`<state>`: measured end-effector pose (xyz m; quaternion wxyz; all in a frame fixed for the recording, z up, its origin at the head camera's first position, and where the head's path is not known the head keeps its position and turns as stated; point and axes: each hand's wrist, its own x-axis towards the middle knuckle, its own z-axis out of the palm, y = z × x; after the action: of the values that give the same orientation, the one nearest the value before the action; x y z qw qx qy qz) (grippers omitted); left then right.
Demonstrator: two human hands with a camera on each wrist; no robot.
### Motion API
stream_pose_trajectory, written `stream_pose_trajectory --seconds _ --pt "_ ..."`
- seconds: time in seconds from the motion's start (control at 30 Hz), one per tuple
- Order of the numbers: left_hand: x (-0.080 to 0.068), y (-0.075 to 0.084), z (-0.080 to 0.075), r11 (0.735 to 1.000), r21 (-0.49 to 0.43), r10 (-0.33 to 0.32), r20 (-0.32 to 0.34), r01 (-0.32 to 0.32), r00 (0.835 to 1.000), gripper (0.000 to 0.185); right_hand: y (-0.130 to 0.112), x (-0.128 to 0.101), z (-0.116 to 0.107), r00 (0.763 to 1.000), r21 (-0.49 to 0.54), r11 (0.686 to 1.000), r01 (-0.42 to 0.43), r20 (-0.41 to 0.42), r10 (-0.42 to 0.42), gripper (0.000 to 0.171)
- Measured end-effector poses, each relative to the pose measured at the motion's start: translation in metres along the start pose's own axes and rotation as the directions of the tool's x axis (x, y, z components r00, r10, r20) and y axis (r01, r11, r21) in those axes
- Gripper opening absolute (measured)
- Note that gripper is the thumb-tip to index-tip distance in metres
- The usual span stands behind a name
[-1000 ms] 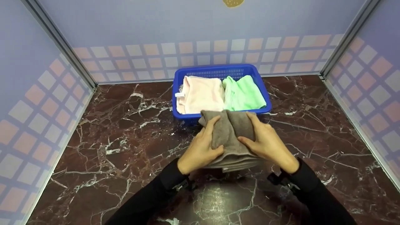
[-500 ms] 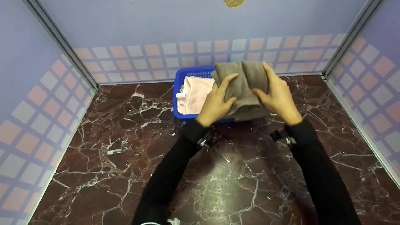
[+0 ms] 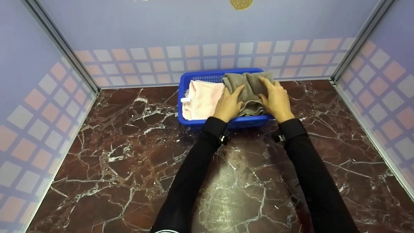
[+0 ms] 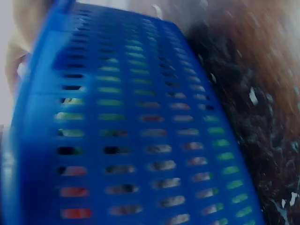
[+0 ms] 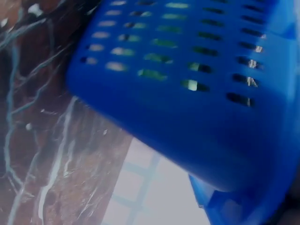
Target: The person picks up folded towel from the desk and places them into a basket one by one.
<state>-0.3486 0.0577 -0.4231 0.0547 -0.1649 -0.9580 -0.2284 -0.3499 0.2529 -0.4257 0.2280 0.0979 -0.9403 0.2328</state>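
A folded grey-brown towel (image 3: 247, 87) lies in the right part of the blue basket (image 3: 223, 122). My left hand (image 3: 228, 105) holds its left side, index finger and thumb on top, other fingers hidden. At its right side, my right hand (image 3: 277, 98) grips with thumb and index finger over the upper face. A folded pale pink towel (image 3: 203, 100) with a white tag fills the left part of the basket, beside my left hand. The wrist views show mainly the slotted basket wall (image 4: 136, 108), with green showing through the slots. The right wrist view has the basket's corner (image 5: 187, 117).
The basket stands on a dark red marbled surface (image 3: 129, 155) against the back wall (image 3: 145, 26). Side walls with pink and white squares close in the left and right.
Both hands carried the grey-brown towel forward, then lowered it into the right part of the basket. It now covers the green towel seen there earlier.
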Motion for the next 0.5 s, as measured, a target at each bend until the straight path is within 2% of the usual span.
stream_pose_trajectory --seconds 0.1,0.2,0.37,0.5 --pt "0.002 0.000 0.002 0.987 0.158 -0.037 0.042 0.030 0.998 0.059 0.000 0.002 0.005 0.999 -0.085 0.996 0.036 0.031 -0.033 0.059" --pt "0.004 -0.001 0.002 0.967 0.253 -0.068 0.097 0.042 0.993 0.058 -0.002 0.004 0.010 0.992 -0.195 0.977 0.090 0.104 -0.071 0.058" --pt "0.005 -0.002 0.003 0.961 0.273 -0.095 0.166 0.047 0.982 0.057 0.000 0.006 0.013 0.969 -0.343 0.929 0.142 0.239 -0.060 0.051" --pt "0.004 -0.002 0.004 0.959 0.281 -0.096 0.182 0.042 0.978 0.056 0.004 0.007 0.013 0.942 -0.376 0.914 0.153 0.334 -0.021 0.048"
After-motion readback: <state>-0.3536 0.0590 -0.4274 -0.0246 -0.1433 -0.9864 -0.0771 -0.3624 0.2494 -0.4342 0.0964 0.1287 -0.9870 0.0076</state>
